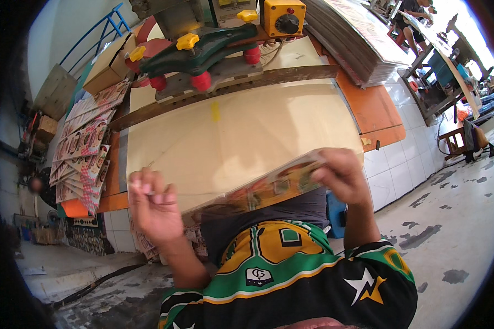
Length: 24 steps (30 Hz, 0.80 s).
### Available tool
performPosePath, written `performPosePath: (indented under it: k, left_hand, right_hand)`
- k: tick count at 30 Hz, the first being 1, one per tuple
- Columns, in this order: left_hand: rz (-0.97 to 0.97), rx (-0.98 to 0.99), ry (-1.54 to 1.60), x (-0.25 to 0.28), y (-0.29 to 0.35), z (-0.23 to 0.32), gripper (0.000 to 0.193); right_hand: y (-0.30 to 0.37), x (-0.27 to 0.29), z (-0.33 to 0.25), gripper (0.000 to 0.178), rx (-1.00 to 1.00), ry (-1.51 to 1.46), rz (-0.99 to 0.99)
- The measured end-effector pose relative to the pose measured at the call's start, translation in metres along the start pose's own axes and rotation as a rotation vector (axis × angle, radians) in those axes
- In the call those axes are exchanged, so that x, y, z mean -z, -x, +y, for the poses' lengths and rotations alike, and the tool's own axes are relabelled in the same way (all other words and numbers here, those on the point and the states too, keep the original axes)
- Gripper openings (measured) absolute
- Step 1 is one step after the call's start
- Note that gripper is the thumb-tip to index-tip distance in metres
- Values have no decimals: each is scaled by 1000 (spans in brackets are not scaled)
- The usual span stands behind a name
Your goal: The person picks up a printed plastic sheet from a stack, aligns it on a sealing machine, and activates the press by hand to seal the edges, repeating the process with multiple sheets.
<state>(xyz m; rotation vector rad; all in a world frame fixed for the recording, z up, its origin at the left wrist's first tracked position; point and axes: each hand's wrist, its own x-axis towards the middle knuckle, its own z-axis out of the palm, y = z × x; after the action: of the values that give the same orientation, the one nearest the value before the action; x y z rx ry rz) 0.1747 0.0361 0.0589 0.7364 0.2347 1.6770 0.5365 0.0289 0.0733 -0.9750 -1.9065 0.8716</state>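
- R hand (343, 175) gripped a long printed panel (271, 188) by its right end, thumb & fingers pinched on it; panel slanted over the near edge of the pale worktop (247, 131), slightly blurred.
- L hand (155, 205) was up by the near-left corner, fingers curled; contact w/ panel unclear.
- Far side: metal bar (307, 74) ran across the worktop; behind it, a dk green bracket (203, 54) w/ yellow knobs & red feet, plus yellow ctrl box (269, 19) w/ blk dial.
- Left: pile of printed pcs (85, 145), cardboard box (108, 64) beyond.
- Far right: tall stack of boards (362, 46); another person (416, 16) was farther back.
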Motion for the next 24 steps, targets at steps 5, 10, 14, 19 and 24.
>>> performPosePath:
  k: [5, 10, 14, 19, 24]
  left_hand:
    - [105, -82, -151, 54, 3, 67, 12]
    - [199, -252, -289, 197, 25, 199, 16]
    - [429, -466, -93, 363, 93, 380, 18]
    - [1007, -738, -556, 385, 151, 485, 22]
    - [665, -299, -472, 354, 136, 360, 23]
  right_hand:
    - [42, 54, 39, 38, -39, -203, 369]
    - [111, 189, 119, 43, 39, -394, 571]
    - [163, 286, 139, 49, -41, -369, 777]
    - [233, 352, 210, 51, -120, -488, 914]
    - [250, 343, 174, 50, -122, -425, 1024]
